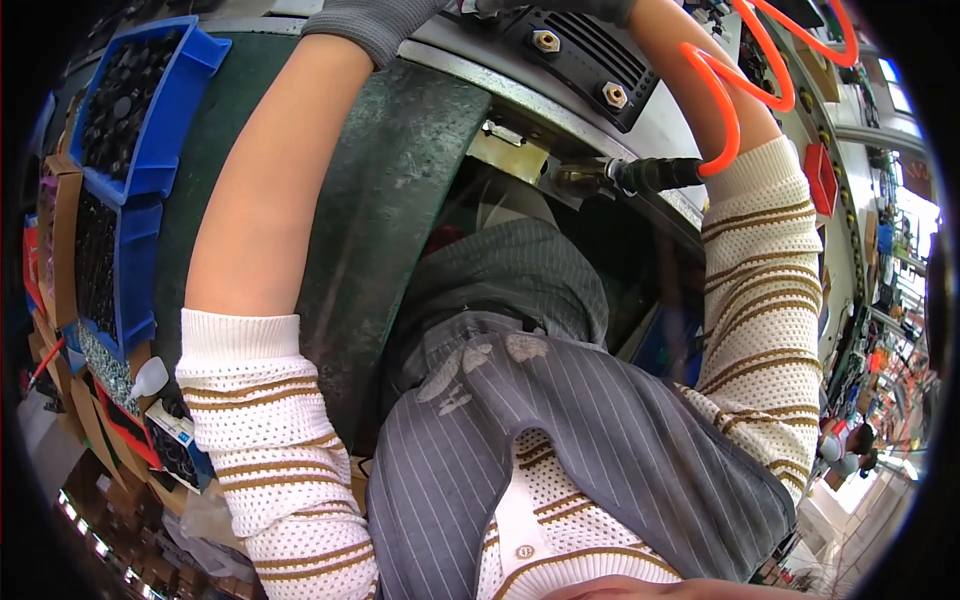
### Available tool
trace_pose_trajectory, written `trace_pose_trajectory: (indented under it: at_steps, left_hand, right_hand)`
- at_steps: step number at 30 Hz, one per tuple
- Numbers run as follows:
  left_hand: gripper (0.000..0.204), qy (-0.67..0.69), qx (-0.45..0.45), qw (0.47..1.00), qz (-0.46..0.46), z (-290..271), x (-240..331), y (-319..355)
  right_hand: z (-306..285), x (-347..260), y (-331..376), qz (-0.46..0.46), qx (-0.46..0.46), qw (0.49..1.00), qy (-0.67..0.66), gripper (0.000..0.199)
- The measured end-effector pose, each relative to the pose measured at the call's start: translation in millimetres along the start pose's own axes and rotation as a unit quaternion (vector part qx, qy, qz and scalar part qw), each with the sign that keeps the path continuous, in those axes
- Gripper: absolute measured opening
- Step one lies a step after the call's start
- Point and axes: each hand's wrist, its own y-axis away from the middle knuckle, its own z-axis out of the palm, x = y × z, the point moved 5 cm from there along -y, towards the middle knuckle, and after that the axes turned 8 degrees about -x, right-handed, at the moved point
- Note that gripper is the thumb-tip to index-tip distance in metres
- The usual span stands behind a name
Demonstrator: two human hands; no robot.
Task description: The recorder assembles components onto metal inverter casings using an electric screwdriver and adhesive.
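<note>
Both arms stretch forward to the top edge of the head view, where the picture cuts off my fingers. My left hand [378, 24], in a grey knit glove, is nearest the far end of the metal-edged bench. Only a strip of my right hand [598, 8], also in a grey glove, shows; what either hand holds is hidden. Between my arms lies a black finned metal part [580, 62] with two brass-coloured hex fittings [614, 95] on it; the right hand is close to its far edge. Whether it touches the part, I cannot tell.
A dark air-tool coupling [640, 175] with a coiled orange hose [722, 100] sits at the bench's front edge beside my right forearm. Blue bins [165, 130] of small black parts stand left of the green worktop [400, 130]. Cardboard boxes [62, 215] are further left.
</note>
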Motion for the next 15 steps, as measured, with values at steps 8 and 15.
trace_pose_trajectory:
  at_steps: [8, 15]
  left_hand:
    - [0.027, -0.043, 0.031, 0.999, 0.012, -8.2, -7.5, -2.9]
    - [0.027, -0.034, 0.016, 0.999, 0.016, -9.7, -9.5, -2.0]
  right_hand:
    - [16.1, 2.3, -10.2, -0.013, -0.031, 0.999, -0.039, 0.026]
    - [1.5, -2.9, -8.9, 0.085, -0.030, 0.993, 0.076, 0.036]
